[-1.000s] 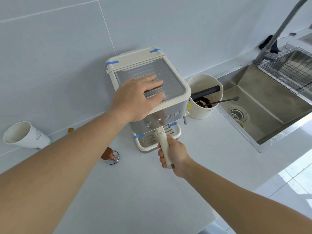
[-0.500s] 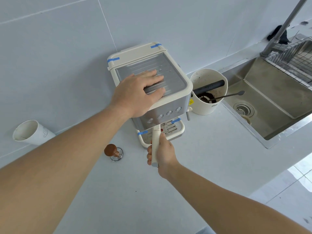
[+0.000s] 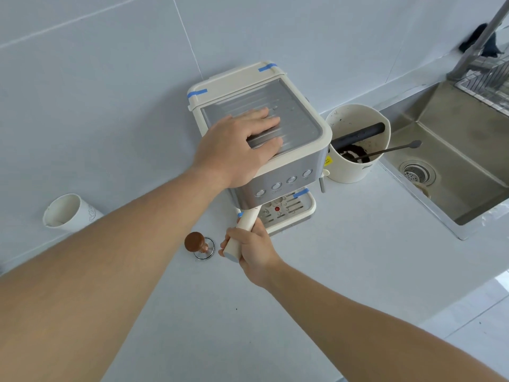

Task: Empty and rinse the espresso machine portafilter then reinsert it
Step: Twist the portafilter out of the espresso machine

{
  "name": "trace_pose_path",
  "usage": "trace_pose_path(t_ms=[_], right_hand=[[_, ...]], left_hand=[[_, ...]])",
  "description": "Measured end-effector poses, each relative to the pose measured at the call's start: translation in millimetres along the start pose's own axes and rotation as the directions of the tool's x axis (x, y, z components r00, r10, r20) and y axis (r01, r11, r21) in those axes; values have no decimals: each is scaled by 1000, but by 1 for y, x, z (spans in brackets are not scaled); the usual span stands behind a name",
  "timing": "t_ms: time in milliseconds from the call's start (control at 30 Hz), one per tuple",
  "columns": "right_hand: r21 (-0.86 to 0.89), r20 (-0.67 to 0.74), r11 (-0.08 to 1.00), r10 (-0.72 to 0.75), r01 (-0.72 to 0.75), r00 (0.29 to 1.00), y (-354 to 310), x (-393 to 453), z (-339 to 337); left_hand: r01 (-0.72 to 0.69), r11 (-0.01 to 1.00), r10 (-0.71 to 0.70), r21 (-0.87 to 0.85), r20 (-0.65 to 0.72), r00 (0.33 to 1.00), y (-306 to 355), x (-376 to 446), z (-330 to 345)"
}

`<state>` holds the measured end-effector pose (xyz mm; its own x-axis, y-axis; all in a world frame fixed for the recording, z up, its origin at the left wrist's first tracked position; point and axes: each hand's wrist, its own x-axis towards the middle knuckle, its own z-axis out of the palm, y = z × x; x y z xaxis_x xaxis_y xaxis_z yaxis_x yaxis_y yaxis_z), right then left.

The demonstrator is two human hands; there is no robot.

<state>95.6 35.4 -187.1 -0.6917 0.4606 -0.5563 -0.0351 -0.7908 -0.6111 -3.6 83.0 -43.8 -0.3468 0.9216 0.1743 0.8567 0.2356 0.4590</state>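
Observation:
A cream and steel espresso machine (image 3: 300, 125) stands against the tiled wall. My left hand (image 3: 237, 150) lies flat on its top, fingers spread, pressing down. The portafilter (image 3: 246, 223) has a cream handle that sticks out from under the machine's front, angled toward the lower left. My right hand (image 3: 253, 250) is closed around that handle. The portafilter's head is hidden under the machine. To the right stands a cream knock box (image 3: 355, 166) with a dark bar and coffee grounds inside. Further right lies the steel sink (image 3: 451, 175).
A brown-knobbed tamper (image 3: 199, 244) stands just left of my right hand. A white paper cup (image 3: 68, 210) lies on its side at the wall, left. A spoon (image 3: 396, 148) rests in the knock box. A faucet (image 3: 479, 37) and wire rack (image 3: 487, 81) sit at the sink.
My right hand has swung the portafilter handle to the left, from pointing toward me to angled lower left. My left hand has stayed on the machine's top.

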Motion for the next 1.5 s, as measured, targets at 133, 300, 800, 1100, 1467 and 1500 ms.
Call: trace_pose_path(t_ms=[133,300,800,1100,1467,1500], right_hand=[[35,-24,999,-7,8,1000,6,14,9],[117,-26,993,9,-6,1000,8,22,25],[127,-26,990,69,-65,997,24,9,11],[38,-29,988,148,-147,989,32,-22,-27],[-210,-34,959,190,-192,981,7,-73,-98],[-232,-21,954,191,-191,981,2,-78,-105]], left_hand=[[-4,1000,4,3,9,1000,1,0,-1],[10,1000,-10,5,9,1000,1,-1,-1],[32,999,-32,-4,15,999,-5,2,1],[24,1000,-24,-6,23,999,-5,1,0],[10,1000,-10,20,25,1000,2,-3,-2],[5,1000,-5,15,25,1000,4,-3,-3]])
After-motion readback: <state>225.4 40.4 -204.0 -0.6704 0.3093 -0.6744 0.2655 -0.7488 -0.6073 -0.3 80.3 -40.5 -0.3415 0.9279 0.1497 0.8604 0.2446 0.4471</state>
